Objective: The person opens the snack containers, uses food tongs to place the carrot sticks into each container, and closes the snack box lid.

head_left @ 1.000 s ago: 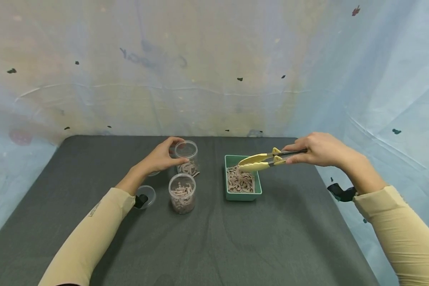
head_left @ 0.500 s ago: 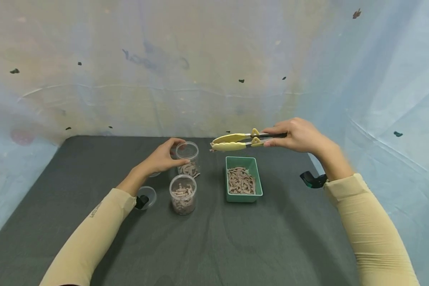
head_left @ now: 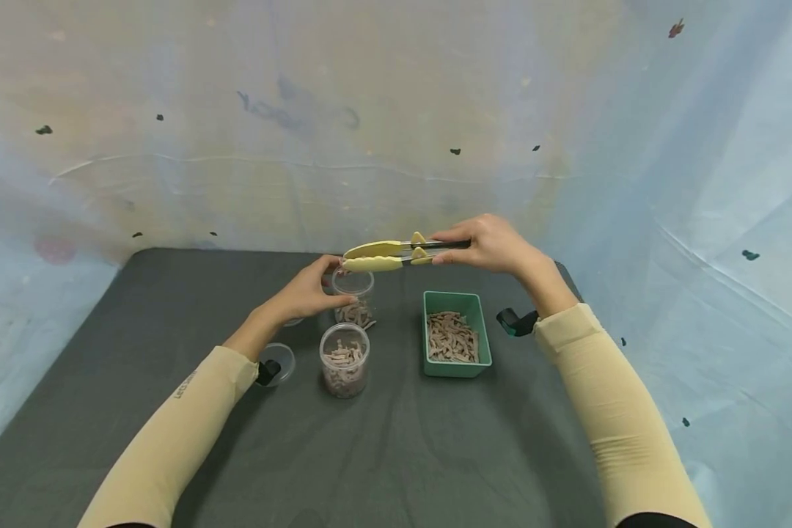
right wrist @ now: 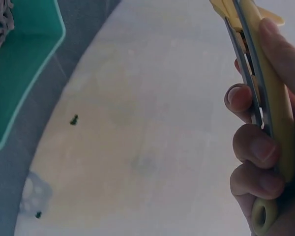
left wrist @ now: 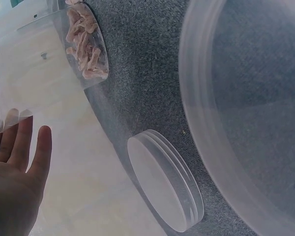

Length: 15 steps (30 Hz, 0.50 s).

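My left hand (head_left: 306,293) grips the far clear plastic jar (head_left: 358,290) near its rim, thumb on the near side. Greyish-pink short strips (left wrist: 86,49) lie in the bottom of that jar. With its fingers wrapped round the handles, my right hand (head_left: 491,243) holds yellow-tipped tongs (head_left: 375,256). Their tips are over the far jar's mouth, with a bit of pinkish strip just below them. A second clear jar (head_left: 345,378), fuller of strips, stands in front. To the right sits a green tray (head_left: 458,371) of the same strips.
A clear round lid (head_left: 284,361) lies beside my left wrist. Another lid (head_left: 294,322) is mostly hidden behind the left hand. Dark cloth (head_left: 396,447) covers the table, and a pale sheet (head_left: 396,110) hangs along the back and sides.
My right hand has lifted the tongs from the green tray and carried them left with strips to above the far jar. My left hand has stayed on that jar.
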Available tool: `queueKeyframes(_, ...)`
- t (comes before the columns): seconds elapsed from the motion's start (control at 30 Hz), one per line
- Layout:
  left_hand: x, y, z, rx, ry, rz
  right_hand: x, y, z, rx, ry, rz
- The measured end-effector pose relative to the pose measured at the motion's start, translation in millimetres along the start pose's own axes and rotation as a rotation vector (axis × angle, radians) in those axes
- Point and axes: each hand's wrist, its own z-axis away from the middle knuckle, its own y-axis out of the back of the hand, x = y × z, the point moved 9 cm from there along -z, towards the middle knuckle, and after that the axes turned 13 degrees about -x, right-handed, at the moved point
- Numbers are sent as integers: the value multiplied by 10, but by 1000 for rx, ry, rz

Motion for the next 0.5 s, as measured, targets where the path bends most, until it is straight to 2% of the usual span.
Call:
queueKeyframes(0.2, 1, 1, -10, 3, 8, 1, 57, -198, -163, -78, -49, -5)
queueKeyframes(0.37, 14, 1, -18, 5, -1, -8, 94, -327, -213, -133, -87, -5)
queueKeyframes(0.5, 0, -1, -20, 3, 13, -15, 95, -359, -219, -144, -98, -6)
